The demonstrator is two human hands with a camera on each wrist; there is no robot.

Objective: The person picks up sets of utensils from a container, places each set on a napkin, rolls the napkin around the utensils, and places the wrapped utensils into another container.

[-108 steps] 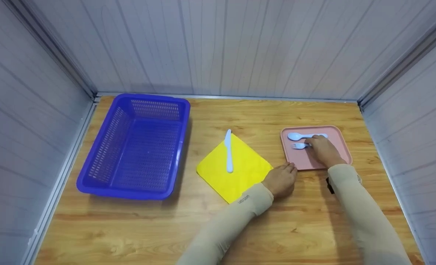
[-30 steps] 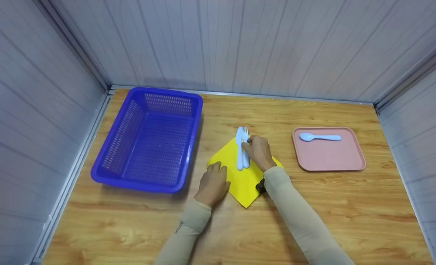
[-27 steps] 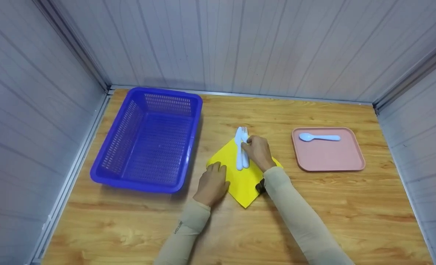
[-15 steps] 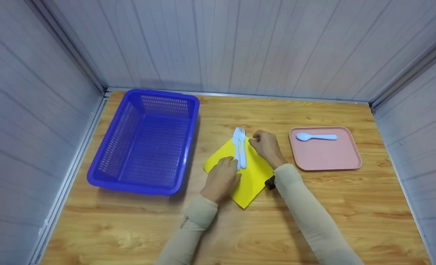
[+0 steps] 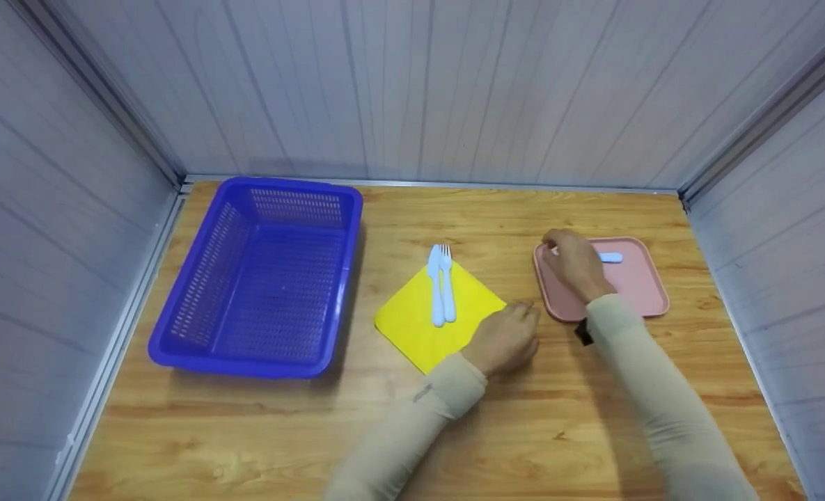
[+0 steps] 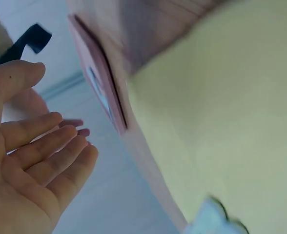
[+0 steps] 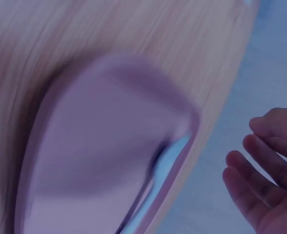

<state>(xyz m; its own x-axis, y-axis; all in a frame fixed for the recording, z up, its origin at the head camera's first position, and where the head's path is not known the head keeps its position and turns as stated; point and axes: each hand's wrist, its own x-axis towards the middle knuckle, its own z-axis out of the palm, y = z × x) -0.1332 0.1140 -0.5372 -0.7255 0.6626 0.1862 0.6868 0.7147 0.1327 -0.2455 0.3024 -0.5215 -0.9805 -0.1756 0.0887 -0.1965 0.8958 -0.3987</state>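
Note:
My right hand [image 5: 574,263] is over the left part of a pink tray [image 5: 642,289], fingers loosely bent and holding nothing. Beneath it lies a pale blue spoon [image 5: 611,257], mostly hidden in the head view; the right wrist view shows the spoon [image 7: 168,161] along the tray wall, apart from the fingers. A yellow square napkin [image 5: 409,330] lies in the middle of the table, turned like a diamond. On it a pale blue knife [image 5: 436,296] and fork [image 5: 448,289] lie side by side. My left hand [image 5: 503,339] overlaps the napkin's right corner, relaxed, with nothing in it.
A blue plastic basket [image 5: 346,296] with slotted sides stands at the left of the wooden table [image 5: 259,431]. Pale panel walls [image 5: 419,90] enclose the table at the back and both sides.
My right hand has let go of the fork beside the knife and moved right, over the tray. My left hand has shifted from the napkin's left side to its right corner.

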